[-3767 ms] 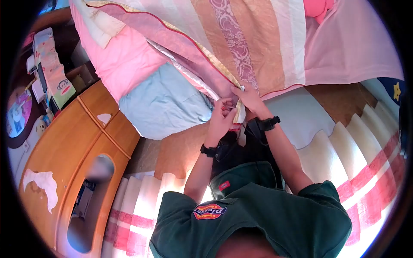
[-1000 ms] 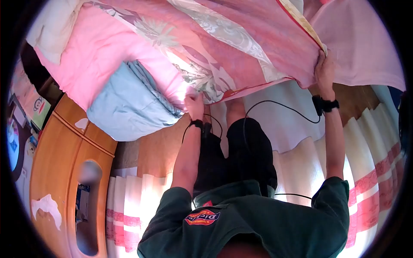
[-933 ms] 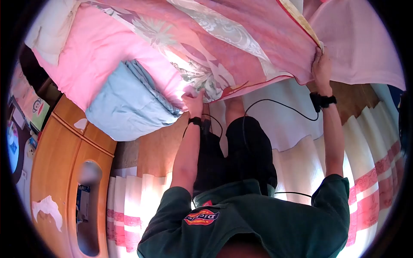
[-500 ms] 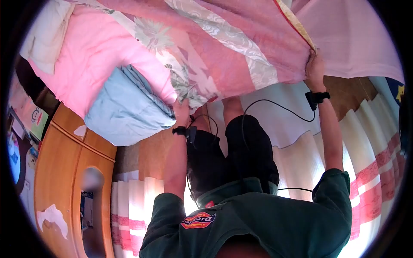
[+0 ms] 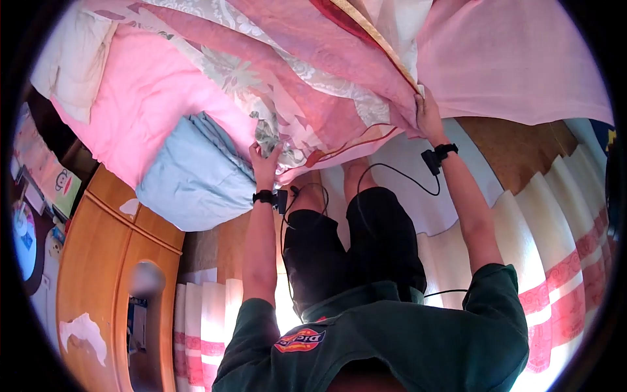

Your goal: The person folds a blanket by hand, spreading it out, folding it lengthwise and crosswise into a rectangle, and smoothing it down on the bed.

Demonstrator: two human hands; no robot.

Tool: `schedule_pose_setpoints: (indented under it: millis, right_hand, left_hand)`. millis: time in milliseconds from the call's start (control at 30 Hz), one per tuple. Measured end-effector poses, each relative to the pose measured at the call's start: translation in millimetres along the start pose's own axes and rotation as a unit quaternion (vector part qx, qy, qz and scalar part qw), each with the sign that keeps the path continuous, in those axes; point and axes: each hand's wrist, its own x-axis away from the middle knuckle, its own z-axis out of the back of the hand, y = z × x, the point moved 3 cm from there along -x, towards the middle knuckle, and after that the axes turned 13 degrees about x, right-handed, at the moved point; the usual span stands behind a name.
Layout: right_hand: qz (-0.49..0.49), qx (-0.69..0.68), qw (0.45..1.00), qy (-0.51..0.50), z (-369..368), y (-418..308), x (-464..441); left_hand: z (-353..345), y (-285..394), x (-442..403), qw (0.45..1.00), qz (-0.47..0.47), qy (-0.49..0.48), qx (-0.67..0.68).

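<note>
A pink quilt cover [image 5: 313, 108] with silvery floral bands and a red-and-gold edge spreads over the bed. My right hand [image 5: 428, 117] grips its gold-trimmed edge at the right, fingers closed on the cloth. At the lower left corner of the cover is my left hand [image 5: 265, 160], thumb and fingers spread apart beside the floral cloth, with nothing held between them. A folded blue cloth [image 5: 196, 173] lies just left of my left hand, on the pink sheet [image 5: 157, 85]. Black bands with small devices are on both wrists.
A cream pillow [image 5: 78, 62] lies at the upper left. The orange wooden cabinet [image 5: 98, 261] stands at the left. Cream-and-red curtains [image 5: 542, 228] hang low on both sides. Black cables [image 5: 418, 179] loop near my knees, in front of the bed edge.
My right hand has moved left with the cover's edge, bunching the cover between my hands. My left hand, earlier closed at the corner, has shifted slightly left and its fingers have opened.
</note>
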Motion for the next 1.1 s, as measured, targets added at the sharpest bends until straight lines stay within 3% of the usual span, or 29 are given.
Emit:
schedule_pose_setpoints:
  millis: [67, 100, 200, 267, 300, 367, 400, 467, 600, 667, 733, 800, 833, 867, 900, 967, 1100]
  right_hand:
    - [0.020, 0.060, 0.989, 0.131, -3.6, 3.1, -9.5]
    - [0.018, 0.056, 0.990, 0.131, -6.3, 10.3, -17.2]
    - [0.006, 0.046, 0.993, 0.106, -0.9, 23.7, -26.3]
    - [-0.133, -0.038, 0.987, -0.086, 6.6, 17.7, -29.4]
    - [-0.131, -0.038, 0.987, -0.087, 6.7, 22.6, -26.6]
    - [-0.022, 0.143, 0.989, 0.019, 12.4, 35.3, -21.5]
    - [-0.017, 0.140, 0.990, 0.014, 16.8, 32.3, -18.9]
    - [-0.099, 0.042, 0.994, 0.011, 32.1, 25.0, -8.3]
    - [-0.113, -0.011, 0.993, 0.038, 45.9, 21.2, 17.3]
    - [-0.171, 0.002, 0.985, -0.029, 57.7, 26.5, 26.0]
    - [-0.187, -0.038, 0.979, -0.069, 79.2, 34.0, 34.0]
    - [-0.233, -0.118, 0.955, -0.140, 97.7, 35.5, 46.6]
    - [-0.226, -0.118, 0.957, -0.138, 109.5, 26.3, 52.2]
    - [-0.240, -0.216, 0.927, -0.190, 119.2, 15.5, 59.8]
    - [-0.251, -0.310, 0.885, -0.240, 125.9, 4.5, 67.8]
    - [-0.246, -0.330, 0.878, -0.246, 136.5, -11.9, 76.6]
    - [-0.253, -0.353, 0.879, -0.197, 159.4, -83.9, 85.0]
  left_hand:
    - [-4.9, 5.5, -0.2, 0.997, -0.069, 0.022, -0.031]
    - [-9.1, 11.3, 3.2, 0.996, -0.079, 0.034, -0.037]
    - [-20.9, 29.6, 9.6, 0.993, -0.095, -0.013, -0.071]
    - [-25.5, 31.9, 13.5, 0.990, -0.130, -0.005, -0.051]
    - [-23.5, 28.2, 12.6, 0.992, -0.123, -0.005, -0.039]
    - [-16.6, 23.2, 14.4, 0.993, -0.114, 0.005, -0.025]
    - [-11.5, 21.7, 17.3, 0.993, -0.114, 0.020, 0.016]
    - [-1.5, 19.3, 22.0, 0.991, -0.117, 0.042, 0.057]
    - [18.5, 1.9, 34.9, 0.988, -0.077, 0.108, 0.084]
    - [22.9, 18.8, 44.9, 0.986, -0.097, 0.129, 0.046]
    - [26.5, 49.8, 63.6, 0.981, -0.084, 0.138, 0.111]
    - [50.6, 65.5, 67.2, 0.982, -0.142, 0.113, 0.049]
    - [59.0, 75.4, 67.7, 0.956, -0.270, 0.112, -0.033]
    - [70.0, 77.4, 69.3, 0.954, -0.275, 0.115, -0.028]
    - [76.6, 83.4, 75.4, 0.945, -0.292, 0.095, -0.113]
    - [64.3, 118.5, 104.0, 0.924, -0.280, 0.074, -0.251]
    - [33.5, 144.9, 139.5, 0.898, -0.250, 0.028, -0.361]
